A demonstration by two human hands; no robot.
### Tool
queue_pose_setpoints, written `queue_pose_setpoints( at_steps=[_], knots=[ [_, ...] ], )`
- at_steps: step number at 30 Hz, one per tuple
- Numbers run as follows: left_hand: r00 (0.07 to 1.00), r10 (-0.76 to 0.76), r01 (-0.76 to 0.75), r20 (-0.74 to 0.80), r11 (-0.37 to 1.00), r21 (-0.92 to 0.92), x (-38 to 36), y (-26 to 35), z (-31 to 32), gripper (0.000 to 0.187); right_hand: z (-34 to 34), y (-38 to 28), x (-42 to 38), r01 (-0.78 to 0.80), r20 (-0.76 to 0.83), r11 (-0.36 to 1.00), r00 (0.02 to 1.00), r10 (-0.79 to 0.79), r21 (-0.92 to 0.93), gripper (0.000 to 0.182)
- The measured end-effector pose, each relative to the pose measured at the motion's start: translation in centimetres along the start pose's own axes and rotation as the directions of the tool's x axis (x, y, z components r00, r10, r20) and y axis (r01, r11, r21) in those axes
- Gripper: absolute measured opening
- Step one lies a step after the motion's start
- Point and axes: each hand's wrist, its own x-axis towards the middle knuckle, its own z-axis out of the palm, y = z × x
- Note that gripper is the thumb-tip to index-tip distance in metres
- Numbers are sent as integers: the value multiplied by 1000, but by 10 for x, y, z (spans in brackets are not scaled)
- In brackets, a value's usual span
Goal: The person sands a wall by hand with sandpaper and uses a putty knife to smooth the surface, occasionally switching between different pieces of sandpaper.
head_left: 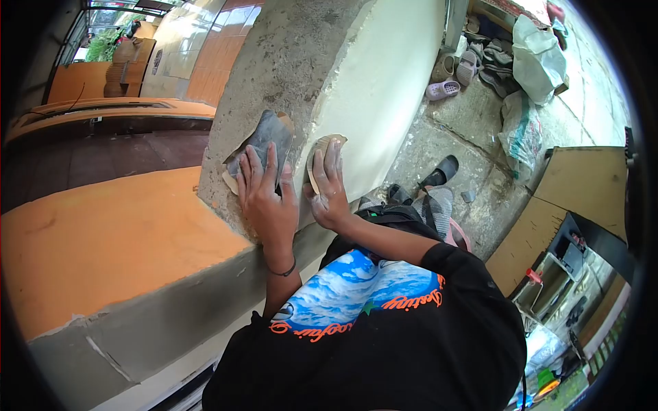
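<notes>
My left hand (266,205) holds a dark grey sheet of sandpaper (271,130) with tan backing, its fingers stretched over the sheet on the rough grey concrete top of a low wall (291,51). Close by on the right, my right hand (330,195) has a smaller tan-backed piece of sandpaper (318,145) under its fingers, against the smooth white side (380,89) of that wall. Pale dust coats the fingers of both hands. The faces of the sandpaper against the wall are hidden.
An orange ledge (110,240) runs along the left. Shoes, among them a lilac clog (443,90), and white sacks (538,58) lie on the concrete floor at upper right. A cardboard sheet (582,198) stands at right, near a red-handled tool (534,275).
</notes>
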Motion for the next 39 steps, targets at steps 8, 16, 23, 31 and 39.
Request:
queue_pose_setpoints(
  at_steps=[8, 16, 23, 31, 39],
  knots=[
    [1000, -8, 8, 2, 1000, 17, -1, 0, -1, 43, -60, 63, 227, -246, -261, 852, 881, 395, 462, 52],
    [999, -20, 20, 29, 1000, -1, 3, 2, -6, 45, -3, 6, 22, -65, -115, 997, 991, 69, 35, 58],
    [994, -25, 25, 110, 1000, 5, 1, 1, -15, 53, -80, 117, 254, -402, -283, 800, 784, 552, 446, 68],
    [962, 113, -102, 247, 993, -59, 55, 24, -11, 56, -31, 31, 59, -190, -37, 968, 979, 198, 162, 63],
    [920, 300, -270, 251, 951, -148, 143, 73, 19, 56, -104, 174, 301, -296, -255, 842, 861, 440, 452, 65]
  ],
)
